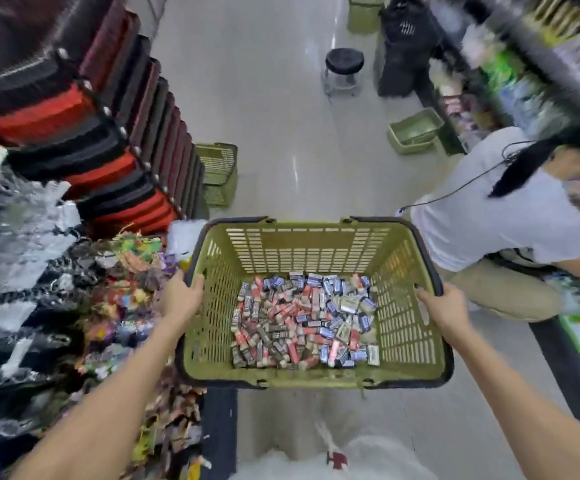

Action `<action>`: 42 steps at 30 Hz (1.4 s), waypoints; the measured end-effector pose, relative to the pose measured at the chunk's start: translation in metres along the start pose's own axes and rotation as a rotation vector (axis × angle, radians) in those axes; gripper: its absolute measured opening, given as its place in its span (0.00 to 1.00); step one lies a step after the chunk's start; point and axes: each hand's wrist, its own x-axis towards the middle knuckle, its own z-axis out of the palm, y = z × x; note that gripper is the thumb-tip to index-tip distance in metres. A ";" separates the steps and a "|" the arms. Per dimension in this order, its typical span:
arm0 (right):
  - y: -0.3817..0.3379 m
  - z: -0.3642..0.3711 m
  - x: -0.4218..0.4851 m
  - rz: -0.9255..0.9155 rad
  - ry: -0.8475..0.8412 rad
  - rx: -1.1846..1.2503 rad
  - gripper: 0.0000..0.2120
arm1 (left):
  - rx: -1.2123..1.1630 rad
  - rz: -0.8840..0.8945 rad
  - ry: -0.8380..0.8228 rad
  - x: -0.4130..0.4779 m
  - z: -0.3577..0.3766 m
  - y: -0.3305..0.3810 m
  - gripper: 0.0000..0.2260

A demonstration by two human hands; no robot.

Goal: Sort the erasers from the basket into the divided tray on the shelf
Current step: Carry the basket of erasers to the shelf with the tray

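An olive-green plastic basket (319, 244) with dark handles hangs in front of me over the aisle floor. Its bottom is covered with several small wrapped erasers (302, 320) in pink, blue, grey and brown sleeves. My left hand (181, 296) grips the basket's left rim, fingers curled over the edge. Gripping the right rim in the same way is my right hand (444, 306). No divided tray is visible; the view is blurred.
Shelves of dark and red goods (108, 140) and hanging packets line the left. A crouching person in a white shirt (496, 216) works at the right shelf. More green baskets (219, 174) (415, 131) and a black stool (344, 71) stand on the floor ahead.
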 end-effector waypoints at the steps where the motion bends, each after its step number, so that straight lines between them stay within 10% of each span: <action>1: -0.017 0.004 0.025 -0.020 -0.006 0.000 0.14 | 0.000 0.004 0.010 0.021 0.006 0.017 0.17; 42: -0.648 0.122 0.959 0.052 0.120 0.086 0.02 | 0.037 0.147 -0.061 0.945 0.182 0.784 0.15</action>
